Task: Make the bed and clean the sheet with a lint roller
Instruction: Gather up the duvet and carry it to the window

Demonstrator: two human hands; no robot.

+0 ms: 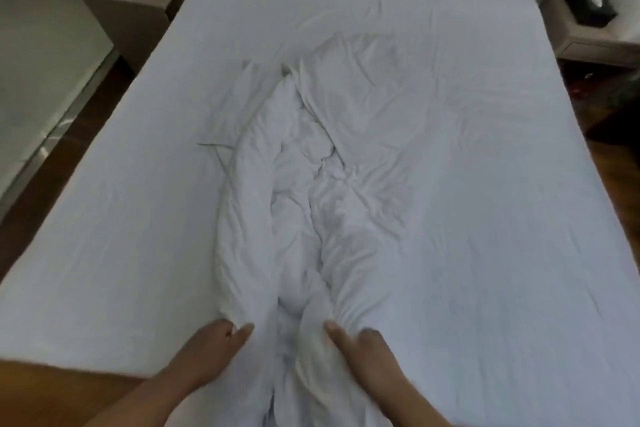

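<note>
Both hands at 6 o'clock, foot of bed. Left hand and right hand each pinch a fold of the bunched duvet, lying mid-mattress over the sheet.

Risk: uneven pull, duvet twists or drags the sheet.

Nightstand w/ cable at 11, another nightstand at 1. No lint roller in view.
</note>
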